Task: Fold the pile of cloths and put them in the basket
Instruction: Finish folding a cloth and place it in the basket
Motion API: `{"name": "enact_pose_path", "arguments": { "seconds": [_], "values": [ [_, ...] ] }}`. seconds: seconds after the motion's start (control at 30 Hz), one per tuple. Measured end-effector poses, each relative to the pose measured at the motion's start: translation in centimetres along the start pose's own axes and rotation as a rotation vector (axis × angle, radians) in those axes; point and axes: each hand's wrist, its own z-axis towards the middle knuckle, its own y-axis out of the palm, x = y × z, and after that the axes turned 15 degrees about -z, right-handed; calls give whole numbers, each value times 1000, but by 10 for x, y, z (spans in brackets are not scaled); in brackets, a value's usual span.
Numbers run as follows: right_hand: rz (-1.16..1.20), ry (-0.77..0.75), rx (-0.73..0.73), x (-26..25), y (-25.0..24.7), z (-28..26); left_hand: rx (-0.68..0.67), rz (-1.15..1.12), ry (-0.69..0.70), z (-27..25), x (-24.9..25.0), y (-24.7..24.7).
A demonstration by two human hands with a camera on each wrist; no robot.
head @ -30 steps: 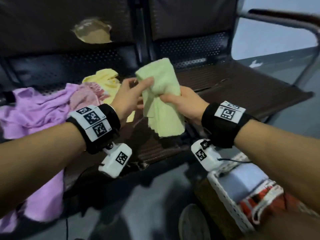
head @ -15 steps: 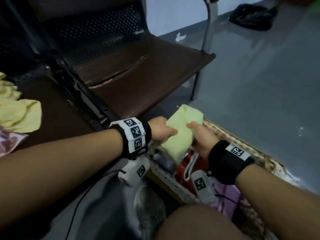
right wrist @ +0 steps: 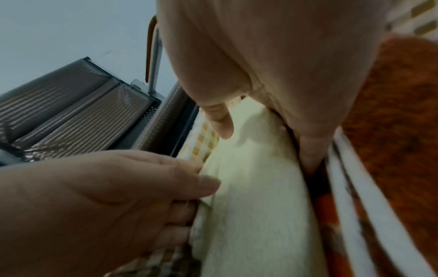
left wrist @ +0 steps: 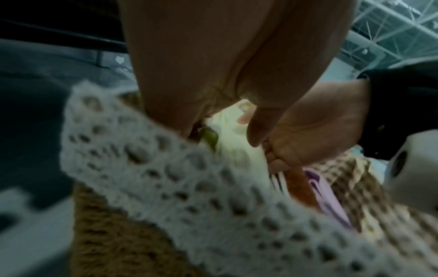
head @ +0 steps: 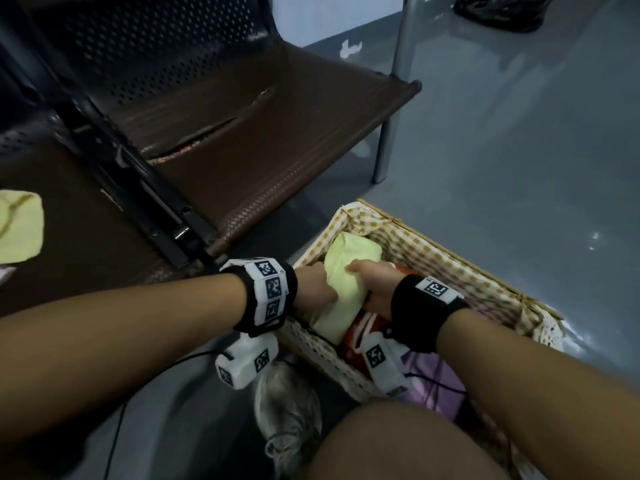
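Observation:
A folded light green cloth (head: pixel 346 282) lies inside the wicker basket (head: pixel 450 258), against its near-left wall. My left hand (head: pixel 329 292) pinches the cloth's left edge, thumb on top and fingers underneath. My right hand (head: pixel 356 275) grips its right side, thumb across the top. In the right wrist view the green cloth (right wrist: pixel 255 187) sits between the left hand (right wrist: pixel 208 183) and an orange and white cloth (right wrist: pixel 391 131). In the left wrist view the basket's lace rim (left wrist: pixel 189 178) hides most of the green cloth (left wrist: pixel 237 150).
The basket also holds a red and white cloth (head: pixel 356 337) and a purple cloth (head: pixel 433 379). A yellow cloth (head: pixel 17 230) lies on the brown bench seat (head: pixel 277 140) at left. A grey shoe (head: pixel 287 410) and my knee (head: pixel 398 445) are close below. Grey floor (head: pixel 502 133) stretches right.
Both hands carried the folded green cloth from above the bench to the right and down. It has gone from hovering over the basket's rim to lying inside the basket.

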Motion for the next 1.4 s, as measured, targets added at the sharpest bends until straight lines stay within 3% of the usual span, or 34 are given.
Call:
{"name": "enact_pose_path", "arguments": {
  "seconds": [0.2,0.3,0.37,0.47,0.63,0.83,1.0,1.13,1.2,1.27,1.33,1.4],
  "values": [
    [-485,-190,142,-44,-31,-37,51,-199,127,-40,0,-47],
    [-669,-378,186,-79,-24,-59,190,-401,208,-74,-19,-84],
    [-702,-489,56,-106,0,-75,330,-445,240,-100,-39,-108],
    [-720,-644,-172,-146,62,-97,569,-300,236,-146,-84,-140],
    [-920,-893,-252,-191,200,-141,778,-187,68,-223,-179,-162],
    [-1183,-1100,-447,-176,342,-188,830,-138,-263,-298,-299,-157],
    [-1346,-1237,-493,-129,408,-203,810,-47,-509,-336,-367,-131],
    [-1393,-1283,-513,-101,435,-210,879,-19,-627,-346,-379,-127],
    [-1375,-1312,-504,-95,447,-213,912,-47,-578,-349,-381,-132],
    [-1260,-1232,-548,-95,457,-218,984,-144,-492,-353,-380,-137],
    [-1132,-1135,-562,-98,464,-222,1058,-361,-300,-353,-374,-139],
    [-1046,-1104,-570,-102,467,-227,1050,-681,-27,-348,-358,-137]
  ]
}}
